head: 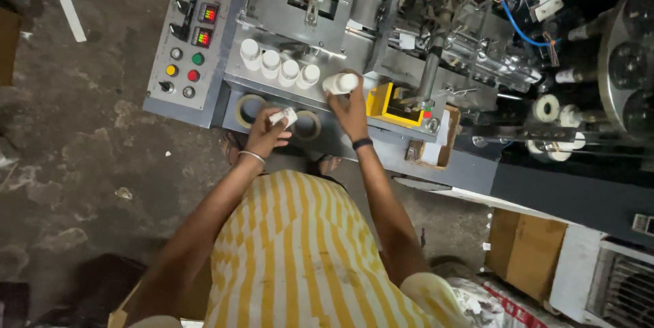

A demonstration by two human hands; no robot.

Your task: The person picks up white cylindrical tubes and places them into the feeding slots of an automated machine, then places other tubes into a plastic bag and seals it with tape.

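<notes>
My left hand (pixel 267 132) holds a small white piece (pixel 284 117) in front of the machine's lower shelf, just above two tape rolls (pixel 249 108). My right hand (pixel 351 106) grips a stack of white paper cups (pixel 340 83) lying on its side at the edge of the grey machine ledge (pixel 235 69). Several more white cup stacks (pixel 279 69) stand in a row on that ledge, left of the held stack. I wear a yellow and white striped garment, a bangle on the left wrist and a dark band on the right.
A control panel (pixel 192 35) with knobs, coloured buttons and lit displays sits at the left of the machine. A yellow box (pixel 385 103) is right of my right hand. Machine rollers and tubing fill the right. Cardboard boxes (pixel 524 250) stand at lower right; stained concrete floor lies left.
</notes>
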